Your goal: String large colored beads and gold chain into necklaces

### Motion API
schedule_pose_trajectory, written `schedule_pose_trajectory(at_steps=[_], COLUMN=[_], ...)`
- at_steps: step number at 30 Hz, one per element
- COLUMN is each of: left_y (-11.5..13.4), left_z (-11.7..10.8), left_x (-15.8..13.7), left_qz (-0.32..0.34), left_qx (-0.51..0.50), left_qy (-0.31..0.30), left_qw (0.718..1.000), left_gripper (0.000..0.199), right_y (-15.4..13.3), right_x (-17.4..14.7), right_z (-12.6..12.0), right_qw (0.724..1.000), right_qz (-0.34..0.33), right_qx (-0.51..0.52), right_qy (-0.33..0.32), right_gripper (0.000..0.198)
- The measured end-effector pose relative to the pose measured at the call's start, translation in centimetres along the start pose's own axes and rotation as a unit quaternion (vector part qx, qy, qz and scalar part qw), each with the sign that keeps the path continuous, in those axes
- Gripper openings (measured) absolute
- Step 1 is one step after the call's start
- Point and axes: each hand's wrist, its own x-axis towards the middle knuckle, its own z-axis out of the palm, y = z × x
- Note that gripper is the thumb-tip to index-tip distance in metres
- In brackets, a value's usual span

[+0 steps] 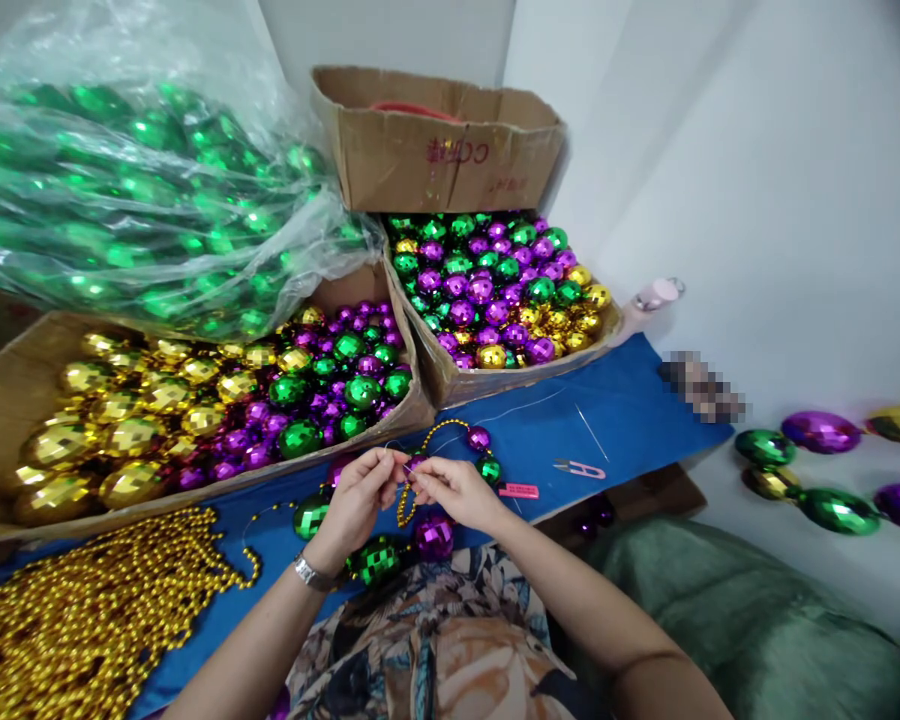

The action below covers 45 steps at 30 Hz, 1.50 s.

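In the head view my left hand [361, 492] and my right hand [454, 490] meet over the front of the blue table. Both are closed in a pinch, fingertips nearly touching, on what looks like a thin thread [394, 444]. Around them lies a bead garland: a small gold bead strand [444, 424], a purple faceted ball [433, 534], a green faceted ball [379, 560] and another green ball [311, 515] beside my left wrist. My fingers hide part of the garland.
Two cardboard boxes, one [420, 405] nearer, hold gold, green and purple balls. A clear bag of green balls [142, 200] rests above. Gold bead strands [97, 610] lie left. Thread snips [581, 468], a needle-like sliver [592, 432] and a pink tag [519, 491] lie right.
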Motion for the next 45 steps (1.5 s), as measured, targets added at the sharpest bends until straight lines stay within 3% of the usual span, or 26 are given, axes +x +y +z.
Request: schedule_pose_trajectory(at_steps=[14,16,19,22,27,30,32,34,36,37,39,41,43,45], left_y=[-0.4,-0.5,-0.4,-0.2,-0.3,-0.2,0.0,0.3,0.4,0.4,0.0,-0.3,-0.6,-0.6], left_z=[0.1,0.1,0.0,-0.3,-0.5,-0.4,-0.7,-1.1,-1.7,-2.0,-2.3,-2.2,-1.8,-1.1], left_x=[-0.3,-0.4,-0.4,-0.3,-0.1,0.1,0.1,0.1,0.1,0.1,0.1,0.1,0.3,0.6], left_qz=[0.01,0.01,0.019,0.02,0.023,0.04,0.096,0.164,0.175,0.153,0.094,0.054,0.019,-0.018], left_qx=[0.033,0.04,0.04,0.027,0.05,0.132,0.234,0.324,0.342,0.311,0.175,-0.006,-0.146,-0.225], left_qy=[-0.019,-0.024,-0.017,0.0,0.002,0.004,0.028,0.065,0.078,0.07,0.043,0.019,0.0,-0.012], left_qw=[0.999,0.999,0.999,0.999,0.998,0.99,0.967,0.93,0.92,0.935,0.979,0.998,0.989,0.974], left_gripper=[0.024,0.024,0.024,0.024,0.025,0.028,0.027,0.024,0.021,0.023,0.027,0.029,0.029,0.028], right_y=[-0.8,-1.0,-0.8,-0.6,-1.0,-1.2,-1.0,-0.8,-0.4,-0.2,0.2,0.7,1.2,1.5], right_x=[1.7,2.2,2.4,2.0,1.0,0.7,0.7,0.8,0.8,0.8,0.8,0.8,0.7,0.7], right_z=[1.3,1.4,1.5,1.2,-0.2,-0.9,-1.1,-1.2,-1.4,-1.5,-1.7,-1.8,-1.8,-1.7], right_qw=[0.994,0.98,0.937,0.925,0.953,0.969,0.984,0.992,0.953,0.916,0.838,0.789,0.772,0.783], right_qz=[0.016,-0.013,-0.048,-0.069,-0.124,-0.121,-0.098,-0.05,-0.008,0.003,0.01,0.015,0.023,0.032], right_qx=[-0.104,-0.199,-0.345,-0.37,-0.26,-0.195,-0.115,0.052,0.278,0.381,0.527,0.598,0.618,0.604], right_qy=[-0.02,0.001,0.037,0.055,0.091,0.093,0.09,0.1,0.119,0.127,0.138,0.142,0.144,0.145], right_gripper=[0.027,0.024,0.022,0.02,0.015,0.015,0.017,0.02,0.021,0.022,0.022,0.019,0.018,0.02])
